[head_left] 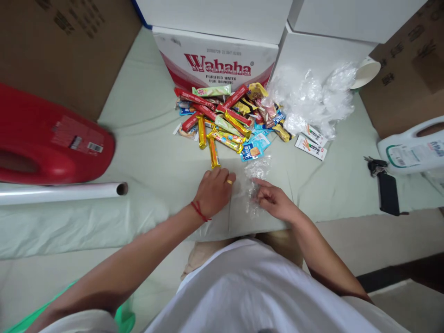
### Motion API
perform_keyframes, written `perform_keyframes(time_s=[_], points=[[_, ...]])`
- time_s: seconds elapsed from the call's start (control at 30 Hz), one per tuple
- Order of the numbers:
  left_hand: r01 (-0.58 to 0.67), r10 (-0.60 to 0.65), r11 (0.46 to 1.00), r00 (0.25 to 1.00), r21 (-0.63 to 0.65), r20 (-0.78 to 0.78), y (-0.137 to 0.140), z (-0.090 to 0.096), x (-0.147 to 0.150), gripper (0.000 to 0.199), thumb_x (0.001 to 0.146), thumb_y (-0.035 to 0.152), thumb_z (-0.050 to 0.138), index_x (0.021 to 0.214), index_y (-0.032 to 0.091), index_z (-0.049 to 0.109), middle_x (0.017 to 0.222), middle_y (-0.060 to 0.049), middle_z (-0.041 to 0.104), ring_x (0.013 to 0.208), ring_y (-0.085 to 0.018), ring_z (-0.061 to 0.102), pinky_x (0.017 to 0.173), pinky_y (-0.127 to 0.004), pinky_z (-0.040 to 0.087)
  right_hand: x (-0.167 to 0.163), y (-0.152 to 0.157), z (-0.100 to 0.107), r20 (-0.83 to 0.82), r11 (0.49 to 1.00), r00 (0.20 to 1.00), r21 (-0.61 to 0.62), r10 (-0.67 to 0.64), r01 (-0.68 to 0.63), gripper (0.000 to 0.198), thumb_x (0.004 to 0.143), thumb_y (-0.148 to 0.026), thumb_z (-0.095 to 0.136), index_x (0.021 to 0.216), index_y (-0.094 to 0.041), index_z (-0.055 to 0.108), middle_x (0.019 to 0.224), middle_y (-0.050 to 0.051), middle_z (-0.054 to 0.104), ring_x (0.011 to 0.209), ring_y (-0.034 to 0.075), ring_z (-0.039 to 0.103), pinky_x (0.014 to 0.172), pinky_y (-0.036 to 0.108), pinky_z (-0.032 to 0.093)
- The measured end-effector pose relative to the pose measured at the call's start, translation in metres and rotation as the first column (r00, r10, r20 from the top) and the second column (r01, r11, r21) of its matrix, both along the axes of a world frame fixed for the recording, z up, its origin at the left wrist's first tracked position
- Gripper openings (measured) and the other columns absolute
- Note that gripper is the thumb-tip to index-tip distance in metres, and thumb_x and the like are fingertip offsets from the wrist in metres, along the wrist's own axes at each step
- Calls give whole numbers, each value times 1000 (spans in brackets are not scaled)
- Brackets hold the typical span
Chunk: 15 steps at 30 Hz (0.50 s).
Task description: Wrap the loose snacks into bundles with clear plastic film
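My left hand [215,189], with a red string at the wrist and a ring, is closed low over the table. Its knuckles meet the lower end of a yellow-orange wrapped snack bar [214,153]; whatever lies under its fingertips is hidden. To the right, a crumpled clear plastic bag [255,170] lies flat. My right hand [275,201] is at this bag's right edge, index finger stretched over it and the other fingers curled against the film. Just beyond both hands is a pile of wrapped snacks [222,115] in red, yellow, green and blue.
Behind the pile stands a Wahaha carton [218,60]. Crumpled clear bags [312,101] and two white packets [311,147] lie to the right, with keys [376,165], a black phone-like object [388,193] and a white jug [412,148]. Left: a red jug [52,138] and a roll [62,193].
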<state>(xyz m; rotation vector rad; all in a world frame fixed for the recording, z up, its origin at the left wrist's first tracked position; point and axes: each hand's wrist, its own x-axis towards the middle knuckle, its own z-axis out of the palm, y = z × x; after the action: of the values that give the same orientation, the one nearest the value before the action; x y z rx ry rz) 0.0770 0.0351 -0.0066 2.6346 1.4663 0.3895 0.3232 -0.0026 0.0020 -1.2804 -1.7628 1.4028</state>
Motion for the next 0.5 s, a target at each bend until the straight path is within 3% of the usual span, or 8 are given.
perform_keyframes(time_s=[0.1,0.2,0.27,0.33,0.4,0.43,0.5], points=[[126,-129,992,978,31,162,-5,-14,-6,29,103,15,47,105,25,74,108,-12,75,108,-28,66,89,-43,44,1,2,-3,-7,1000,1000,11,6,-6,28,87,-27,66,64,-27,50,67,3,62,146,30,55,116,50,46],[315,-285,946,921,-76,266,-6,-16,-8,35,105,17,47,114,35,75,127,-6,77,120,-24,65,99,-42,44,1,4,-4,-1,999,1000,33,30,-29,31,87,-26,64,62,-25,46,58,-3,50,110,27,72,121,51,40],[370,-310,912,904,-178,295,-5,-12,-6,36,104,19,49,118,38,76,130,-4,77,123,-23,64,105,-44,44,1,5,-3,12,998,999,50,45,-46,32,87,-24,63,61,-24,44,56,-6,46,78,20,67,119,50,42],[342,-271,918,911,-200,312,-3,-8,-4,35,99,20,54,120,37,76,135,-5,75,129,-26,61,112,-50,42,1,5,-1,35,998,998,42,55,-57,31,86,-24,63,62,-24,43,56,-7,45,65,16,59,112,48,48],[266,-202,954,911,-138,358,1,-4,-2,37,90,22,59,122,31,77,146,-9,68,137,-33,54,117,-59,38,2,4,2,54,998,997,21,59,-61,30,86,-23,63,63,-25,44,58,-5,50,78,21,67,104,46,52],[224,-163,968,902,-111,401,3,-2,-1,38,88,23,59,122,28,77,150,-11,64,140,-35,50,118,-61,36,2,4,4,58,998,996,14,66,-67,28,86,-22,63,63,-25,46,61,-2,53,95,26,71,102,45,52],[152,-58,977,865,-151,498,10,3,3,37,90,29,54,118,22,78,148,-13,64,139,-34,51,119,-59,38,2,3,6,57,995,994,17,94,-95,24,85,-20,63,65,-26,50,66,2,58,132,32,64,104,44,51]])
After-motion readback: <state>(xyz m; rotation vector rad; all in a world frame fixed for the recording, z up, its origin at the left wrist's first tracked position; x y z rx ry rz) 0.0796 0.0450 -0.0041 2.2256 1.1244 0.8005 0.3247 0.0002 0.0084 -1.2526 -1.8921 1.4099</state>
